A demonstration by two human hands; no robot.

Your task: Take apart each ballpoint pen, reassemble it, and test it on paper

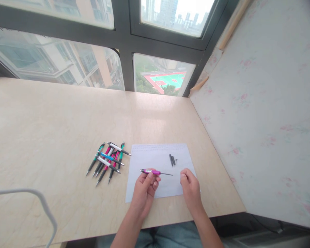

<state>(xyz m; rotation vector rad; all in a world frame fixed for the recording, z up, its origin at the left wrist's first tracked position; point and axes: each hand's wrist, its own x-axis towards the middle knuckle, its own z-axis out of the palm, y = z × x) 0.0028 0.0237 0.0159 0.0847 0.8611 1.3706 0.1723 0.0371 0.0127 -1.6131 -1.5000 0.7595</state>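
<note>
My left hand (144, 194) grips a purple ballpoint pen (155, 172) whose front part is off. A thin dark refill (167, 174) sticks out of its barrel, pointing right. Just beyond the refill's tip, my right hand (190, 188) is closed with thumb and fingertips pressed together; what it pinches, if anything, is hidden. Both hands are over a white sheet of paper (167, 187) with faint lines of writing along its top. Two short black tubes, seemingly pen grips (172, 160), lie on the sheet beside a tiny metal cone-shaped piece (176, 159).
A loose pile of several ballpoint pens (110, 160) in white, blue, pink and green lies left of the paper. A pale cable (45, 203) curves across the table's (67, 120) lower left. Windows stand behind, and a papered wall (260, 120) borders the right side.
</note>
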